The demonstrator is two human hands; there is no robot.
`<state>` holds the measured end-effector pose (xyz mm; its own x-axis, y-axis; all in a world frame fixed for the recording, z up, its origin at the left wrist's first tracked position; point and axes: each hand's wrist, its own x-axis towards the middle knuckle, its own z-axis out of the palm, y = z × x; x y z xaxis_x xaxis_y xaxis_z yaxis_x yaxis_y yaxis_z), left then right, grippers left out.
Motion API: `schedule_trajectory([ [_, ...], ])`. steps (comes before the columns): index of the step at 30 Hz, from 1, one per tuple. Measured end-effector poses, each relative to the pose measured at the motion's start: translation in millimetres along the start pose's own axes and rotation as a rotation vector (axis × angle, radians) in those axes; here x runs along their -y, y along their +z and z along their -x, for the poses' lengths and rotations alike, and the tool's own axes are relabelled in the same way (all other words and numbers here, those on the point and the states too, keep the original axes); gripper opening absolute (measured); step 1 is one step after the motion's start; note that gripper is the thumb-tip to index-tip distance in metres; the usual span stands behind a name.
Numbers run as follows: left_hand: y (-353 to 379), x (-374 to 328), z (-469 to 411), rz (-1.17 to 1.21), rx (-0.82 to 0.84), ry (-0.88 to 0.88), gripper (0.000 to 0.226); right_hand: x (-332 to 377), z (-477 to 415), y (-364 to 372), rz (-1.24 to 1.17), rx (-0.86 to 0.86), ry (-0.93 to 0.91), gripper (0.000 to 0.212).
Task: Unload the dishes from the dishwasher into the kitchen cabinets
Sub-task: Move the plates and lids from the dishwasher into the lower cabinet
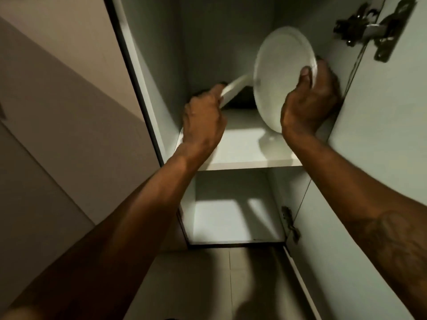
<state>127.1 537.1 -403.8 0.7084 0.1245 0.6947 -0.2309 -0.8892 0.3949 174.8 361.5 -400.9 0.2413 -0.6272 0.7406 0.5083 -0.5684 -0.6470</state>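
Above the shelf (242,146), fingers (325,75) clasp plates (283,65).

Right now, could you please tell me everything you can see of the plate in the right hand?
The plate is round, plain white and glossy, ceramic by its look, with a shallow raised rim. It is held nearly on edge inside the open cabinet, over the upper shelf. The right hand grips its right edge, thumb on the front, fingers behind.
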Motion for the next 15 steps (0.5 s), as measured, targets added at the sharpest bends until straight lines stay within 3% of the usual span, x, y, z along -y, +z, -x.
schedule_trajectory([
  [4, 11.9, 8.5, 33.0, -0.276, 0.158, 0.233, 0.063, -20.4, 21.5, -11.5, 0.032, 0.386, -0.321, 0.034],
  [8, 27.9, 25.4, 37.4, -0.184, 0.368, 0.140, 0.052, -26.5, 33.8, -28.1, 0.068, 0.693, -0.541, 0.039],
  [12, 22.2, 38.7, 18.8, 0.097, 0.569, 0.028, 0.057, -25.1, 25.5, -29.6, 0.143, 1.102, -0.447, 0.040],
  [15, 18.8, 39.4, 17.3, 0.108, 0.591, 0.037, 0.056, -29.2, 23.7, -29.2, 0.173, 1.172, -0.407, 0.062],
])
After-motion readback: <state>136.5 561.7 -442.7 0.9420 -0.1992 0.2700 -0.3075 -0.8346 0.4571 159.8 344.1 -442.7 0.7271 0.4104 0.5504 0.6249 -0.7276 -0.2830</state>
